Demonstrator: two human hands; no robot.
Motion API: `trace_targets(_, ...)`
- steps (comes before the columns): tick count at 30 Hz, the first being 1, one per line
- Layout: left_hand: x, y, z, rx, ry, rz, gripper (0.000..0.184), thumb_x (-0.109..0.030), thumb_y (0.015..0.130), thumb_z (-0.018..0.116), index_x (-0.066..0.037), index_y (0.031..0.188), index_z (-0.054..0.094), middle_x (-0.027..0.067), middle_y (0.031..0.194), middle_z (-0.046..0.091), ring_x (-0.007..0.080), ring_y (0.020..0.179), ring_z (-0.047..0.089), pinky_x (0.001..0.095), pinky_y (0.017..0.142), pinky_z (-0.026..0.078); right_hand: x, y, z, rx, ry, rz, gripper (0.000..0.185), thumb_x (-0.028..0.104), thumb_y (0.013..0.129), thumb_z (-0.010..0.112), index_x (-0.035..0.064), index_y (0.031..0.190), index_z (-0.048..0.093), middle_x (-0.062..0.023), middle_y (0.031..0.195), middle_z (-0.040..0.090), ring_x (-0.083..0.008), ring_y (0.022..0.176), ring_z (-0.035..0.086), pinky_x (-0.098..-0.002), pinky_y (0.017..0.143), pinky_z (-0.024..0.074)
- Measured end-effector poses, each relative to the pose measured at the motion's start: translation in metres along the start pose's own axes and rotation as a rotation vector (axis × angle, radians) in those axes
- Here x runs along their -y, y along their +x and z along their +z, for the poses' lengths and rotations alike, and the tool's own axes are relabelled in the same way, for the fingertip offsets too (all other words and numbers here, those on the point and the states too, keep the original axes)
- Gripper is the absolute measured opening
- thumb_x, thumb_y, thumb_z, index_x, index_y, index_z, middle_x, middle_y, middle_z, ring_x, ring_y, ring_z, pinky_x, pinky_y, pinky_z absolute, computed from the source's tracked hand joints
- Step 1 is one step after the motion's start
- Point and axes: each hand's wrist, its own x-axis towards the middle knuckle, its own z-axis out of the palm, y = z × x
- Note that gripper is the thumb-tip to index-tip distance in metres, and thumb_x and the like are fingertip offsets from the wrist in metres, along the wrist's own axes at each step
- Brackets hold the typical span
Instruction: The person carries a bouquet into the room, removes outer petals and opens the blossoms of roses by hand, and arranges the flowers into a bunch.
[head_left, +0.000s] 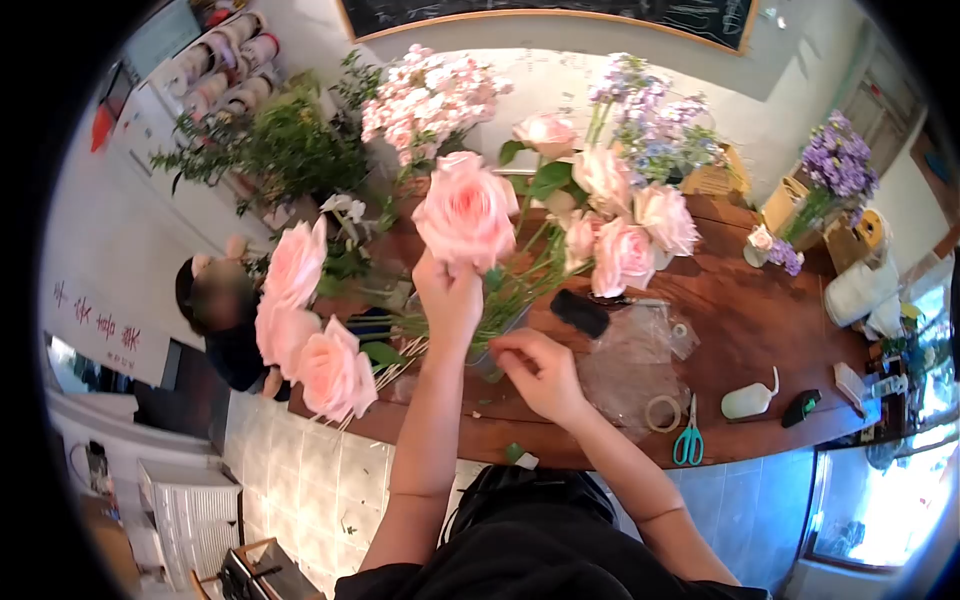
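Note:
A large pink rose (465, 212) is held just beneath its bloom by my left hand (447, 295), whose fingers are closed around its top. Lower and to the right, my right hand (543, 372) is curled, thumb and fingers drawn together beside the green stems (520, 290). Whatever those fingertips hold, if anything, is too small to make out. Right of my left hand stands a cluster of pink roses (625, 255) with green leaves. On the left, more pink roses (335, 370) lie with their heads toward the table's edge. Part of a clear container (485, 362) shows behind my right fingertips.
The wooden table (740, 300) carries a black block (579, 314), clear plastic wrap (630, 370), a tape roll (662, 413), teal scissors (689, 445) and a white squeeze bottle (748, 400). Pale pink blossoms (430, 100) and purple flowers (838, 160) stand farther back. A person (225, 320) is at left.

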Motion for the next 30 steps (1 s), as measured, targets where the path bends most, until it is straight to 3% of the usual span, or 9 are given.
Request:
trace_targets(3, -0.032, -0.021, -0.015, -0.119, 0.242, 0.166, 0.033, -0.011, 0.072, 0.070, 0.002, 0.099, 0.059, 0.0055, 0.087, 0.062, 0.0111, 0.075, 0.057, 0.0240, 0.067, 0.045, 0.032, -0.002, -0.001, -0.083, 0.130, 0.028, 0.016, -0.007, 0.077, 0.059, -0.0022, 0.092, 0.059, -0.0121, 0.086, 0.062, -0.0188, 0.074, 0.061, -0.0280, 0.065, 0.0488)
trace_targets(5, -0.053, -0.033, -0.018, -0.178, 0.439, 0.286, 0.047, -0.015, 0.067, 0.076, 0.004, 0.105, 0.057, 0.0113, 0.099, 0.062, 0.0177, 0.089, 0.060, 0.0285, 0.078, 0.047, 0.056, 0.005, -0.001, -0.183, 0.008, -0.300, 0.021, -0.007, 0.072, 0.064, -0.0012, 0.092, 0.059, -0.0127, 0.086, 0.060, -0.0217, 0.074, 0.060, -0.0292, 0.064, 0.0486)
trace_targets(7, -0.060, -0.036, -0.025, -0.033, 0.135, 0.210, 0.043, -0.015, 0.068, 0.076, 0.003, 0.103, 0.059, 0.0121, 0.101, 0.062, 0.0193, 0.091, 0.060, 0.0293, 0.079, 0.047, 0.071, 0.012, 0.002, -0.255, -0.076, -0.532, 0.027, -0.006, 0.067, 0.070, -0.0004, 0.091, 0.059, -0.0133, 0.086, 0.059, -0.0244, 0.074, 0.059, -0.0305, 0.063, 0.0482)
trace_targets(12, -0.032, -0.048, -0.031, -0.081, -0.113, 0.221, 0.032, -0.014, 0.068, 0.076, 0.000, 0.094, 0.062, 0.0104, 0.096, 0.063, 0.0166, 0.085, 0.060, 0.0284, 0.075, 0.047, 0.085, 0.028, 0.003, -0.233, -0.293, -0.824, 0.037, 0.002, 0.057, 0.078, 0.0019, 0.090, 0.061, -0.0114, 0.089, 0.055, -0.0253, 0.073, 0.054, -0.0333, 0.060, 0.0441)
trace_targets(15, -0.049, -0.049, -0.038, -0.051, 0.151, 0.133, 0.057, -0.013, 0.050, 0.079, 0.002, 0.099, 0.054, 0.0049, 0.086, 0.061, 0.0129, 0.072, 0.060, 0.0239, 0.066, 0.050, 0.089, 0.028, 0.003, -0.174, -0.394, -0.893, 0.035, 0.004, 0.052, 0.077, 0.0028, 0.084, 0.063, -0.0092, 0.088, 0.055, -0.0241, 0.072, 0.053, -0.0329, 0.060, 0.0423)
trace_targets(17, -0.038, -0.054, -0.039, -0.046, -0.065, 0.006, 0.056, -0.012, 0.052, 0.078, 0.002, 0.100, 0.054, 0.0048, 0.085, 0.061, 0.0134, 0.071, 0.060, 0.0242, 0.065, 0.051, 0.089, 0.027, 0.001, -0.146, -0.471, -0.936, 0.032, 0.005, 0.049, 0.075, 0.0032, 0.079, 0.064, -0.0081, 0.088, 0.054, -0.0236, 0.072, 0.052, -0.0327, 0.059, 0.0422)
trace_targets(24, -0.057, -0.043, -0.057, 0.227, 0.315, 0.190, 0.035, -0.018, 0.056, 0.077, -0.004, 0.084, 0.061, 0.0049, 0.076, 0.061, 0.0178, 0.061, 0.060, 0.0255, 0.057, 0.047, 0.074, 0.014, -0.006, -0.135, -0.414, -1.109, 0.025, 0.004, 0.052, 0.071, 0.0022, 0.077, 0.065, -0.0084, 0.085, 0.054, -0.0251, 0.073, 0.054, -0.0337, 0.062, 0.0470)
trace_targets(27, -0.077, -0.040, -0.066, 0.484, -0.176, -0.278, 0.016, -0.015, 0.081, 0.053, 0.001, 0.085, 0.057, 0.0079, 0.070, 0.057, 0.0169, 0.055, 0.053, 0.0262, 0.052, 0.045, 0.078, 0.004, -0.008, -0.080, 0.004, -0.774, 0.025, -0.006, 0.061, 0.063, 0.0001, 0.085, 0.060, -0.0096, 0.084, 0.055, -0.0227, 0.073, 0.056, -0.0318, 0.062, 0.0479)
trace_targets(30, -0.020, -0.056, -0.080, 0.523, -1.115, -0.977, 0.027, -0.022, 0.077, 0.056, 0.004, 0.081, 0.060, 0.0078, 0.068, 0.058, 0.0135, 0.050, 0.052, 0.0238, 0.045, 0.041, 0.082, -0.007, -0.002, -0.137, 0.602, -0.165, 0.024, -0.009, 0.071, 0.053, -0.0015, 0.094, 0.053, -0.0084, 0.081, 0.054, -0.0132, 0.068, 0.052, -0.0248, 0.060, 0.0429)
